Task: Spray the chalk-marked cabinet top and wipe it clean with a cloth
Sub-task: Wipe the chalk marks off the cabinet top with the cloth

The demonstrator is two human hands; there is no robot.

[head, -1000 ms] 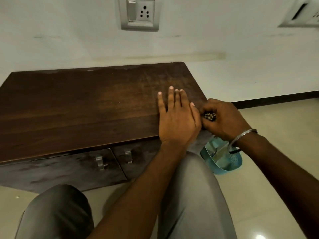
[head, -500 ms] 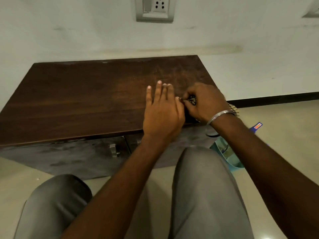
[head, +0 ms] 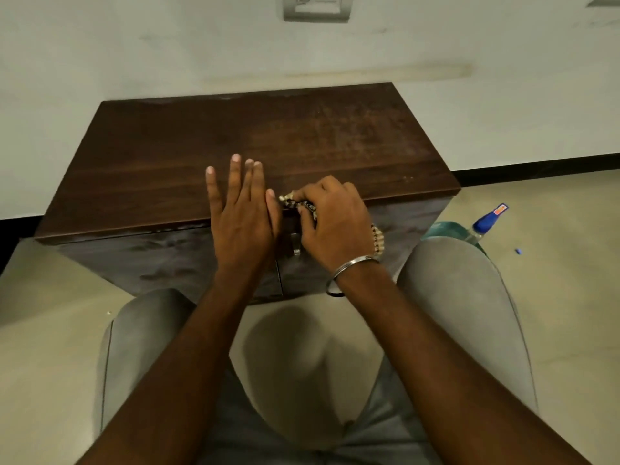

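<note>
Cabinet top (head: 167,156) right before you: your left hand (head: 240,213) presses flat at its front edge, fingers straight; your right hand (head: 335,223) curls round a small speckled wad (head: 298,204), maybe cloth, likely soft. Spray bottle (head: 486,219) beside your right knee (head: 453,280) looks light, slick — take its neck.

Left hand (head: 240,213): flat, fingers straight, palm down.
Right hand (head: 332,219): curled, pinching a speckled item (head: 297,203) beside left thumb.
</note>
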